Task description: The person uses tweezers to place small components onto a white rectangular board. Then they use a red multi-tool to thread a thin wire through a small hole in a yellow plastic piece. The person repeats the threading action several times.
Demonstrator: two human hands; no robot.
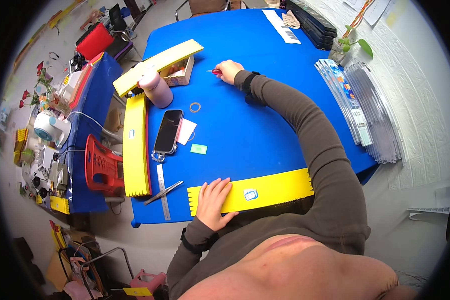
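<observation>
My left hand [214,204] lies with fingers spread on the left end of a yellow notched board [273,187], which runs along the near edge of the blue-covered table. The board bears a small blue and white sticker [251,194]. Farther out over the table, my right hand [229,71] is closed around a small red-handled tool [216,71] with a thin pale tip pointing left; its exact kind is unclear. Left of that tool stands a patterned box [184,75] with small items, partly under another yellow notched board [161,62].
Left of centre are a pink bottle [158,92], a smartphone [168,131], a rubber band [195,107], a green card [198,149], tweezers [163,192], a ruler [162,187] and stacked yellow boards [135,146]. Clear plastic sleeves or cases [375,112] line the right edge.
</observation>
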